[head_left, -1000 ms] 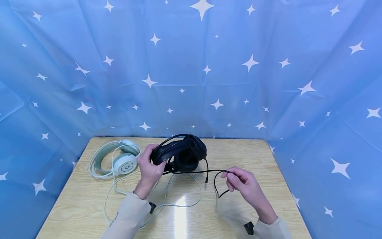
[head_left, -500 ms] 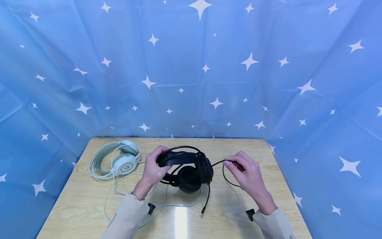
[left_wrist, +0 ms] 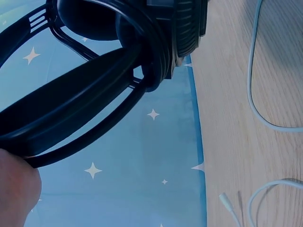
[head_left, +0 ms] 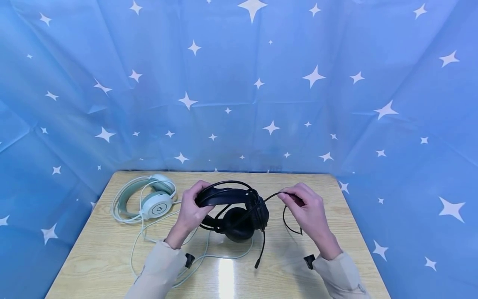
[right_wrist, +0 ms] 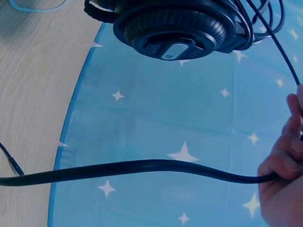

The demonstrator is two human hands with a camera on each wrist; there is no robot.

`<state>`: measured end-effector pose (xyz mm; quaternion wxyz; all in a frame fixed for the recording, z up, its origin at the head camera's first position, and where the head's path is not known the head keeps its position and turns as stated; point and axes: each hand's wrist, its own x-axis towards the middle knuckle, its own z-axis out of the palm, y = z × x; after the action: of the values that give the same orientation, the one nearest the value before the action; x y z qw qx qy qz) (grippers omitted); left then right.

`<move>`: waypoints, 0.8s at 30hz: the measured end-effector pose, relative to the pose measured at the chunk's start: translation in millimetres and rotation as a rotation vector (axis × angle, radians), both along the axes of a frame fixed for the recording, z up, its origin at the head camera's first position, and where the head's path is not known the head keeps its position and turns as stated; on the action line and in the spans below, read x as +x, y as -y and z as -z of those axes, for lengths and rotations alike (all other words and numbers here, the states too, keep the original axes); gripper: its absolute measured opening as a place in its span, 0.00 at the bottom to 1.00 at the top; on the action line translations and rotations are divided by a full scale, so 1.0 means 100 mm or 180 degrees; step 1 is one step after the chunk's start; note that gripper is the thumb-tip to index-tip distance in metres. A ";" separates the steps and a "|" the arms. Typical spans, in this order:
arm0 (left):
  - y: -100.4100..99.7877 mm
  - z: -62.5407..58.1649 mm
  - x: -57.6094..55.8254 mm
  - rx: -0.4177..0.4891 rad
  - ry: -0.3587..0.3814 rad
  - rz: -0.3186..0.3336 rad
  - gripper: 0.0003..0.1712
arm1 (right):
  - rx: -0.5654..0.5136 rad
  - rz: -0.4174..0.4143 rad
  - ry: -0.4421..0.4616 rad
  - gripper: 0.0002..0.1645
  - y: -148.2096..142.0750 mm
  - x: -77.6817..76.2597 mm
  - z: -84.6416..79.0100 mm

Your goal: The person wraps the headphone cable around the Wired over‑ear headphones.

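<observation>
My left hand (head_left: 192, 212) grips the headband of a black headset (head_left: 239, 226), holding it over the middle of the table. Both ear cups hang to the right of that hand, and a thin microphone boom (head_left: 262, 249) points down toward me. In the left wrist view the headband (left_wrist: 71, 101) runs from my thumb to the ear cups. My right hand (head_left: 308, 209) pinches the black cable (head_left: 271, 196) to the right of the headset. From this hand the cable's loose part (right_wrist: 142, 166) hangs down; in the right wrist view it crosses below the ear cup (right_wrist: 175, 35).
Pale green and white headphones (head_left: 154, 205) lie at the left of the wooden table (head_left: 298, 182). Their pale cord (head_left: 224, 258) loops across the table under the black headset. Blue star-printed cloth (head_left: 239, 104) hangs behind the table and at both sides.
The black headset has come nearer to me and turned, its microphone boom swinging lower. My right hand has moved slightly away from me, lifting the cable. The pale headphones have stayed put.
</observation>
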<state>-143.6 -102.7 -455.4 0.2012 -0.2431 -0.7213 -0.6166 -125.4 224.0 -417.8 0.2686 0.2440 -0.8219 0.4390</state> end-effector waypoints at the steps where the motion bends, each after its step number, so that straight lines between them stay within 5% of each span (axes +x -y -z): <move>1: 0.00 0.00 0.00 -0.0006 0.0034 0.0005 0.16 | 0.0003 0.0002 0.0020 0.10 0.01 -0.01 0.00; 16: 0.07 0.05 0.02 0.0574 0.0540 0.0708 0.16 | 0.0182 0.0232 0.0689 0.04 0.11 -0.23 0.08; 24: 0.12 0.08 0.01 0.0774 0.0771 0.1278 0.16 | 0.0333 -0.0215 0.1384 0.10 0.16 -0.38 0.08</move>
<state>-142.8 -114.7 -463.6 0.0147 -0.2797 -0.5980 -0.7510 -163.2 208.0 -425.3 0.0573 0.1846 -0.8736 0.4467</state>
